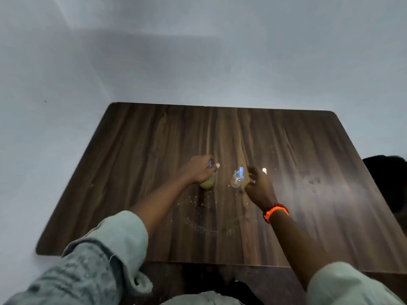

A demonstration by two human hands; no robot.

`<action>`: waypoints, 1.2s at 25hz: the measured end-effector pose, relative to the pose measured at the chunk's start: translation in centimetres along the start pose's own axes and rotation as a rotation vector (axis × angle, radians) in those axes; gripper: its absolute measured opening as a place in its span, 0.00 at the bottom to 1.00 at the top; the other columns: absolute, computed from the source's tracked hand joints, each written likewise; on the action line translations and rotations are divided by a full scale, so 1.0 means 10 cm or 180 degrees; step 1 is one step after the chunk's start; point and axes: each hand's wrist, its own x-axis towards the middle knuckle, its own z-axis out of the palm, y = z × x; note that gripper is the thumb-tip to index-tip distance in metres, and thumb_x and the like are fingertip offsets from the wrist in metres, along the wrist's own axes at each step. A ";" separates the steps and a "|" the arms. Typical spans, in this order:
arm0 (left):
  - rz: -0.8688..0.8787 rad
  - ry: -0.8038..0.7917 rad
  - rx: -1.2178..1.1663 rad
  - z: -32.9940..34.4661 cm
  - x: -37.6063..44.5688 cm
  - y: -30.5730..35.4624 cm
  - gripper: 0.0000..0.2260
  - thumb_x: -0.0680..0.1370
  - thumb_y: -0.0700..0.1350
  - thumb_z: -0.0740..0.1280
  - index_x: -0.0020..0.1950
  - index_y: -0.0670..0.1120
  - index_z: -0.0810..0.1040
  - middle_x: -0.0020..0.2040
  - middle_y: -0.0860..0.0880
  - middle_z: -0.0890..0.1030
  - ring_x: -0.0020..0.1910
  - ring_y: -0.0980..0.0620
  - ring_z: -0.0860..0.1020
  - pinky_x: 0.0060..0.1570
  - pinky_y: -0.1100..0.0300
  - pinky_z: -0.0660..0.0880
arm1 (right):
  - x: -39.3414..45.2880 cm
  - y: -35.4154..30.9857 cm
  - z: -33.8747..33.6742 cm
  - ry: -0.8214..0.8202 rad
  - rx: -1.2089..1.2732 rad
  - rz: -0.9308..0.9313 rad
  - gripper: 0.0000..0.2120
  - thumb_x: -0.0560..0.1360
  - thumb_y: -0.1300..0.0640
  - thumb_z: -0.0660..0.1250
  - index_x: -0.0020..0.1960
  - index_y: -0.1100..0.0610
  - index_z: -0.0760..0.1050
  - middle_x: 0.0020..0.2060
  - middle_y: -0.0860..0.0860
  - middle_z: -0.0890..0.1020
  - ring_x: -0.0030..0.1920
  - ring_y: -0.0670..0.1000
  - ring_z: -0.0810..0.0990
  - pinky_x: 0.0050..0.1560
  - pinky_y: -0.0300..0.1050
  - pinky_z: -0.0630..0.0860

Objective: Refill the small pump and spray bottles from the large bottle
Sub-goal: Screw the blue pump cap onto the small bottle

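Left hand (201, 169) was closed over the top of a bottle (207, 183) of yellowish liquid standing near the middle of the table (136, 150), fingers wrapped round its neck and blue-and-white head. Right hand (258, 183), at about three o'clock from it and well apart, was half curled with fingers bent; something white (264, 171) showed just past its fingertips, but whether it was pinched there or lay on the table could not be told. Between the hands, just beside the right one, a clear small bottle (237, 178) with a blue sprayer leaned toward ten o'clock and looked nearly empty. Judging by this, the step was probably getting tops off before pouring. Doing it well would have meant steadying each bottle at its base while twisting, standing the clear one upright, and setting loose tops clear of the crumbs (207, 225) scattered at six o'clock. Blur hid finer detail.
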 end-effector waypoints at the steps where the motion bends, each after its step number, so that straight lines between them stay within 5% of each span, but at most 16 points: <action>1: -0.0014 -0.0070 0.0034 0.02 0.02 -0.02 0.21 0.86 0.53 0.63 0.72 0.39 0.74 0.65 0.37 0.82 0.65 0.37 0.80 0.63 0.47 0.77 | -0.02 0.04 0.04 -0.0061 -0.0088 0.0015 0.19 0.74 0.67 0.71 0.65 0.61 0.78 0.49 0.53 0.85 0.57 0.59 0.84 0.74 0.65 0.72; 5: -0.0024 -0.0079 0.0282 0.10 0.09 -0.02 0.20 0.84 0.50 0.65 0.72 0.40 0.74 0.66 0.39 0.80 0.66 0.39 0.78 0.64 0.48 0.76 | 0.06 0.07 0.24 -0.0102 -0.0407 0.0196 0.16 0.79 0.57 0.72 0.64 0.65 0.78 0.51 0.61 0.85 0.55 0.60 0.83 0.77 0.71 0.66; 9: 0.0424 0.0767 0.0495 0.16 -0.06 0.08 0.22 0.83 0.48 0.67 0.76 0.42 0.72 0.76 0.42 0.74 0.82 0.41 0.64 0.82 0.46 0.61 | 0.28 0.04 0.31 -0.0035 -0.0350 0.0248 0.10 0.79 0.55 0.71 0.56 0.60 0.79 0.46 0.58 0.87 0.52 0.59 0.85 0.76 0.69 0.67; 13: 0.1221 0.1239 0.0081 0.39 -0.45 0.15 0.13 0.82 0.42 0.68 0.66 0.43 0.80 0.64 0.45 0.83 0.69 0.47 0.79 0.70 0.51 0.77 | 0.37 0.04 0.32 0.0014 -0.0345 0.0243 0.07 0.80 0.61 0.68 0.49 0.65 0.82 0.43 0.61 0.88 0.47 0.61 0.86 0.76 0.69 0.66; 15: 0.0969 0.0990 -0.0299 0.62 -0.66 0.14 0.11 0.82 0.42 0.69 0.63 0.43 0.82 0.59 0.47 0.84 0.58 0.51 0.83 0.59 0.53 0.81 | 0.33 -0.02 0.27 0.0018 -0.0473 0.0158 0.09 0.80 0.60 0.69 0.44 0.63 0.82 0.41 0.58 0.88 0.46 0.59 0.86 0.81 0.68 0.58; 17: 0.0470 0.0750 -0.0584 0.88 -0.78 0.12 0.14 0.82 0.43 0.69 0.67 0.44 0.81 0.63 0.48 0.83 0.60 0.52 0.82 0.63 0.58 0.78 | 0.21 -0.09 0.16 0.0030 -0.0430 -0.0049 0.11 0.78 0.57 0.72 0.38 0.56 0.79 0.38 0.52 0.88 0.43 0.53 0.85 0.83 0.61 0.54; 19: 0.0077 0.0636 -0.0838 1.10 -0.80 0.14 0.20 0.82 0.44 0.70 0.74 0.45 0.76 0.70 0.47 0.80 0.69 0.51 0.78 0.70 0.64 0.71 | 0.01 -0.09 0.02 -0.0160 -0.0168 -0.0212 0.08 0.75 0.55 0.77 0.39 0.53 0.82 0.35 0.46 0.86 0.38 0.44 0.84 0.66 0.46 0.77; 20: -0.0034 0.0614 -0.1003 1.17 -0.80 0.16 0.24 0.81 0.46 0.71 0.77 0.45 0.74 0.73 0.48 0.78 0.72 0.52 0.76 0.73 0.63 0.69 | -0.10 -0.08 -0.03 -0.0334 -0.0107 -0.0281 0.06 0.74 0.54 0.79 0.41 0.53 0.84 0.34 0.43 0.84 0.37 0.41 0.83 0.51 0.36 0.79; 22: -0.0083 0.0609 -0.1357 1.26 -0.76 0.19 0.27 0.79 0.48 0.75 0.77 0.47 0.74 0.73 0.50 0.79 0.71 0.55 0.76 0.71 0.58 0.73 | -0.31 -0.03 -0.11 -0.0698 -0.0026 -0.0327 0.06 0.72 0.52 0.80 0.42 0.51 0.84 0.33 0.42 0.83 0.38 0.38 0.84 0.37 0.29 0.76; 25: -0.0048 0.0620 -0.1801 1.32 -0.71 0.20 0.18 0.76 0.47 0.76 0.65 0.56 0.82 0.55 0.57 0.88 0.54 0.63 0.85 0.51 0.62 0.81 | -0.45 -0.03 -0.14 -0.0926 0.0133 -0.0278 0.07 0.73 0.50 0.80 0.46 0.51 0.86 0.37 0.46 0.86 0.40 0.43 0.85 0.39 0.36 0.81; 30: -0.0147 0.0704 -0.2144 1.36 -0.65 0.27 0.15 0.74 0.50 0.77 0.60 0.61 0.83 0.51 0.62 0.87 0.50 0.65 0.85 0.48 0.64 0.82 | -0.56 -0.03 -0.04 -0.0235 0.0699 0.0017 0.09 0.70 0.51 0.82 0.48 0.51 0.88 0.39 0.47 0.88 0.41 0.45 0.85 0.41 0.39 0.80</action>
